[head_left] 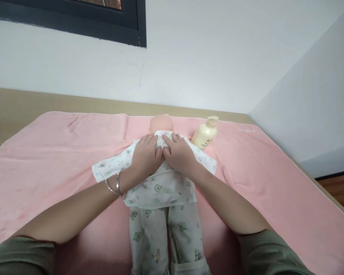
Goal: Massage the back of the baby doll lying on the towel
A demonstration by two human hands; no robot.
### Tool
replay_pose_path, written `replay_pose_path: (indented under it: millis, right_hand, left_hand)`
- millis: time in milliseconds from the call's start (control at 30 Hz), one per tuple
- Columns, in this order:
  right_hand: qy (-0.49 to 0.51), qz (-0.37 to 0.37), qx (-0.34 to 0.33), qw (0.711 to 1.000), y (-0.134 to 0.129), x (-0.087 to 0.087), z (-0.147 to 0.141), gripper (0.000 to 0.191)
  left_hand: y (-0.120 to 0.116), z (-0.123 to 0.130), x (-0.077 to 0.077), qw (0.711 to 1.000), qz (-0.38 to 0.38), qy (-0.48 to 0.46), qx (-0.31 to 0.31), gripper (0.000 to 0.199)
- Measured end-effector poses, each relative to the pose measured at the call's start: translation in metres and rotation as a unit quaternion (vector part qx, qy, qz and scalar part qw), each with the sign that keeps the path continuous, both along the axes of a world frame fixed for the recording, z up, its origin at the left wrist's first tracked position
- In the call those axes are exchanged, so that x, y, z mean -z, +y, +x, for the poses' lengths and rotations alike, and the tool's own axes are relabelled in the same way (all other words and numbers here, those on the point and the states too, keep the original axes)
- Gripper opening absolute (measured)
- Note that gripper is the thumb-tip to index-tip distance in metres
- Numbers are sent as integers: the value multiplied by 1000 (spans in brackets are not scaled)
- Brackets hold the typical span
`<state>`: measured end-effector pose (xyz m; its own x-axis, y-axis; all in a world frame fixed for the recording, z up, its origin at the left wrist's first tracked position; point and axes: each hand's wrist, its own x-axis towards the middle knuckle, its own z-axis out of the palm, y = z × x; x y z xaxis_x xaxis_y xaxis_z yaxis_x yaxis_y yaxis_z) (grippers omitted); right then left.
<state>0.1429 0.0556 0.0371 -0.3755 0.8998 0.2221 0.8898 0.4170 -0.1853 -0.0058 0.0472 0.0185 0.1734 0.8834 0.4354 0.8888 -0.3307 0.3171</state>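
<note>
A baby doll [161,124] lies stretched out with its bald head away from me; no face shows. It wears a white printed top [166,189] with the sleeves spread to both sides, and matching trousers [149,236]. My left hand [146,154] rests flat on the left of the doll's upper body, just below the head. On the other side, my right hand [179,154] lies flat too, fingers stretched out. The two thumbs nearly meet at the middle. Neither hand holds anything. Close to the doll's right-hand sleeve stands a cream pump bottle [205,133], leaning in view.
A pink blanket [83,149] lies under the doll, with a few folds. Its far edge stops short of a beige surface [17,107] along the white wall [203,65]. A dark window frame [141,23] is at the upper left; wooden flooring [339,191] shows at the right.
</note>
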Motion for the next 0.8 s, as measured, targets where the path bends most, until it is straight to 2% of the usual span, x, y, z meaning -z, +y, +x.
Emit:
replay_pose_path:
  millis: [167,333,400,500,600,700,800]
  right_hand:
    - [20,-56,43,997,16,-2,7,54]
    - [-3,-37,51,998,12,-1,5,55]
    - [-17,-3,33,999,4,0,1,52]
    - [-22,59,-30,998,-12,2,-5,47]
    - [-2,81,-57,995,-22,2,-8,44]
    - [30,54,-42,997,-15,2,-6,43]
    - [48,0,5,999,6,1,1,44]
  left_hand:
    - [-13,1,7,999,37,29,5,41]
    - [-12,-1,14,999,32,23,-5,46]
    - [-4,-4,13,1000,14,13,-8,42]
    - [9,-10,8,1000,-26,-7,-8,34]
    - [17,-15,3,998,-62,-10,-4,33]
    - [11,-12,2,999,-26,19,3,33]
    - [-5,-3,5,998,31,53,4,38]
